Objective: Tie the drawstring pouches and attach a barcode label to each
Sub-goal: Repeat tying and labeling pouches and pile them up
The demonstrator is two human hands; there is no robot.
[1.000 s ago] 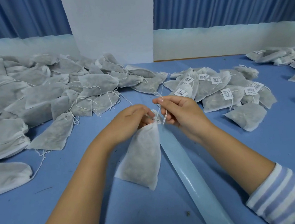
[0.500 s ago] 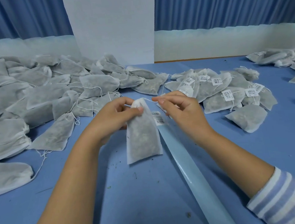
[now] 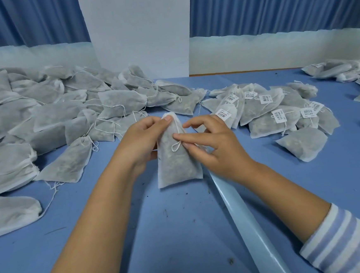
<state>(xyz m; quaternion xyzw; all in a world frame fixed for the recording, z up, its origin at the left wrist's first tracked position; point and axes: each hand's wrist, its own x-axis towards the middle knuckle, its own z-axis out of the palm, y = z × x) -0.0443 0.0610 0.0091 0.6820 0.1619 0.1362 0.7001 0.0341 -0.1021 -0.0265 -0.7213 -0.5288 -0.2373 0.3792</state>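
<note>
- Since 0.5 s ago: right hand [image 3: 214, 146] has shifted onto the front of the pouch [image 3: 177, 166].
- Grip of left hand [image 3: 141, 143] holds the pouch neck; pouch upright over the bench [image 3: 182, 233].
- Right grip: fingertips at the string loop [image 3: 175, 146]; whether they pinch it, cannot tell.

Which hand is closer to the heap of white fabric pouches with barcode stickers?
Right. The right hand, pinching the drawstring of the held white mesh pouch, is beside the stickered heap; the left hand grips the pouch's other side, farther off.
</note>
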